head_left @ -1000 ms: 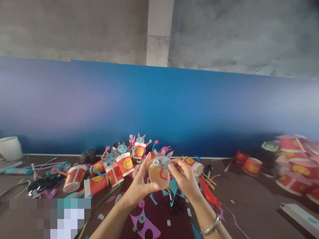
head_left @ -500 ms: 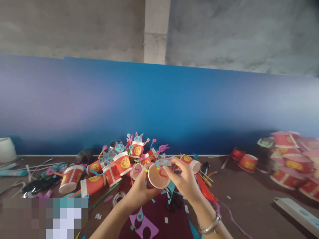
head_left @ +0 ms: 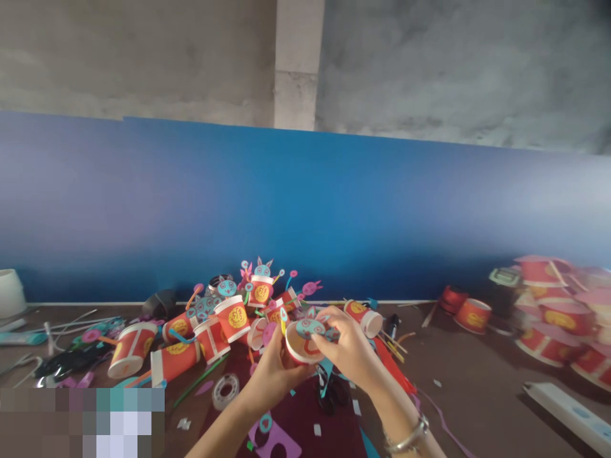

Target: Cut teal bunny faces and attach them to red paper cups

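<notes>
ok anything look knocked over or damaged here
Left of the left hand, a red paper cup lies on its side, unlike the upright cup at the back, and loose white scraps litter the table. The held paper cup shows no clear damage, though partly hidden.

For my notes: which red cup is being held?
The cup in the left hand, its blue animal face touched by the right hand; the other cups are unheld.

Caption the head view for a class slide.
Left hand holds a paper cup; right hand touches a blue face cutout.
</notes>
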`<state>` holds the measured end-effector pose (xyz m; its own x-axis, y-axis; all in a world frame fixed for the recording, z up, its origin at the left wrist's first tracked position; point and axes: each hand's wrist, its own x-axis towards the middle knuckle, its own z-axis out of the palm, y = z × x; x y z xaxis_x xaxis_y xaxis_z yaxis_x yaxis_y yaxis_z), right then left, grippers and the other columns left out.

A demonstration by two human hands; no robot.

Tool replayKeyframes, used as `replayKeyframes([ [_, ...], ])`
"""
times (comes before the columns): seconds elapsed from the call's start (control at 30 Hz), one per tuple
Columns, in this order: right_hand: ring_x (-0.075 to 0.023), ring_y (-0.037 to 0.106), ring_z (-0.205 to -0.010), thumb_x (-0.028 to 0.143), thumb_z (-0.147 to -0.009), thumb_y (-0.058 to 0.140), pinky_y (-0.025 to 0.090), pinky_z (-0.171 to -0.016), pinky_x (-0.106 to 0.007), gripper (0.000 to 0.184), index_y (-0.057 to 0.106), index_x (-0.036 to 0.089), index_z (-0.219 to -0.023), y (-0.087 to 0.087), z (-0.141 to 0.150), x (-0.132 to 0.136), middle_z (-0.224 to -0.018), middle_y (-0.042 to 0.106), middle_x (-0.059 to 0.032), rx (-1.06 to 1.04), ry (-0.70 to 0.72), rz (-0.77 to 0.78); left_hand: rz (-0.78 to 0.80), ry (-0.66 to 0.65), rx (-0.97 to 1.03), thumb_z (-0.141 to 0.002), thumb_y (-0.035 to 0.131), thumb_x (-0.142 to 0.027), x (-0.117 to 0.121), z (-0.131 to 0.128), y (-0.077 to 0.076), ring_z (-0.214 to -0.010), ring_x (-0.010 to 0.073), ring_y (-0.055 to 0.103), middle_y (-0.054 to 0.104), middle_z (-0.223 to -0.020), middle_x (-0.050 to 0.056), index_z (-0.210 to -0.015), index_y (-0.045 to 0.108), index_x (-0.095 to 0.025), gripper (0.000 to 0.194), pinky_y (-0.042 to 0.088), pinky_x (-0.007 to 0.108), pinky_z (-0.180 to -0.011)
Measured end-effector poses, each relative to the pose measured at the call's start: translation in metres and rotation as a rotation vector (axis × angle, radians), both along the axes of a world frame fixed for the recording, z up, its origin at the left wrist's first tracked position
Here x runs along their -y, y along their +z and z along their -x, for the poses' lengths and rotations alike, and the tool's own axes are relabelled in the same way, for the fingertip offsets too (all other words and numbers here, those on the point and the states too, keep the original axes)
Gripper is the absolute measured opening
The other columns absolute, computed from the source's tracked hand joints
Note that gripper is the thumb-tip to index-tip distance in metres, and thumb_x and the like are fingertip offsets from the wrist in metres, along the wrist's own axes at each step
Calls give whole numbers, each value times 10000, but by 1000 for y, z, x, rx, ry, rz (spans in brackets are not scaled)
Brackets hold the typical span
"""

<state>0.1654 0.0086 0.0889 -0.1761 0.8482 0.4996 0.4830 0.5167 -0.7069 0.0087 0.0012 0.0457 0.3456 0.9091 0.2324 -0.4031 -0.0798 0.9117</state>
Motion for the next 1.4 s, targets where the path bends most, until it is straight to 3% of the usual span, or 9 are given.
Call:
replayKeyframes([
  [0.1, -173, 589, -763, 222, -754, 586, 454, -699, -277, 97, 627, 175, -827, 1, -5, -2, -813, 642, -28, -132, 6, 89, 32, 11, -15, -616, 786, -186, 1, -1, 2, -870, 220, 641, 667, -989, 85, -1123, 505, -186, 580, 503, 306, -755],
  [0.3, -221, 619, -938, 497, -767, 589, 495, -747, -309, 538, 507, 184, -1197, 14, -8, 2, -1077, 652, -102, -506, -68, 275, 33, 209, -64, -629, 773, -272, 2, 4, 11, -937, 246, 620, 669, -1024, 101, -1116, 526, -167, 556, 490, 329, -792],
  [0.43, -236, 594, -1032, 474, -765, 599, 490, -804, -313, 470, 591, 182, -1133, 10, -11, -1, -1132, 645, -103, -484, -61, 299, 29, 315, -45, -625, 769, -299, 2, 2, 15, -949, 267, 624, 675, -1019, 103, -1117, 549, -170, 554, 485, 355, -817],
  [0.57, -215, 642, -796, 261, -668, 690, 489, -695, -299, 211, 717, 189, -864, -6, -14, -4, -825, 723, -41, -181, 76, 435, 78, 386, 68, -618, 776, -324, 0, 2, 16, -1014, 278, 604, 664, -1071, 106, -1132, 562, -180, 574, 464, 370, -863],
  [0.67, -177, 613, -650, 199, -635, 695, 448, -600, -260, 70, 734, 210, -691, -15, -5, -4, -658, 703, 8, -69, 130, 548, 97, 353, 173, -651, 753, -367, -1, 4, 17, -1000, 259, 612, 663, -1090, 98, -1169, 560, -208, 575, 468, 355, -852],
  [0.9, -138, 552, -570, 289, -639, 701, 403, -581, -241, 140, 729, 156, -670, -26, 26, -7, -580, 657, 16, -249, 173, 592, 114, 308, 226, -666, 733, -429, -4, 7, 19, -941, 265, 635, 667, -1072, 94, -1148, 573, -203, 556, 505, 332, -771],
  [1.1, -117, 522, -540, 213, -685, 613, 376, -555, -220, 131, 693, 151, -603, -33, 24, -6, -547, 625, 20, -76, 222, 554, 98, 307, 254, -693, 729, -373, -6, 11, 21, -955, 260, 627, 670, -1052, 85, -1168, 562, -213, 529, 504, 327, -772],
  [1.3, -139, 549, -578, 281, -689, 644, 401, -557, -227, 148, 710, 148, -683, -34, 29, -8, -592, 648, 15, -221, 221, 496, 72, 292, 266, -689, 747, -303, -2, 9, 19, -940, 232, 630, 676, -1030, 76, -1196, 544, -214, 554, 480, 321, -811],
  [1.4, -123, 530, -541, 265, -708, 619, 380, -533, -216, 163, 697, 150, -623, -38, 27, -9, -559, 636, 14, -118, 226, 515, 69, 270, 272, -685, 750, -307, -3, 12, 21, -905, 224, 641, 679, -1029, 69, -1192, 544, -221, 554, 490, 321, -791],
])
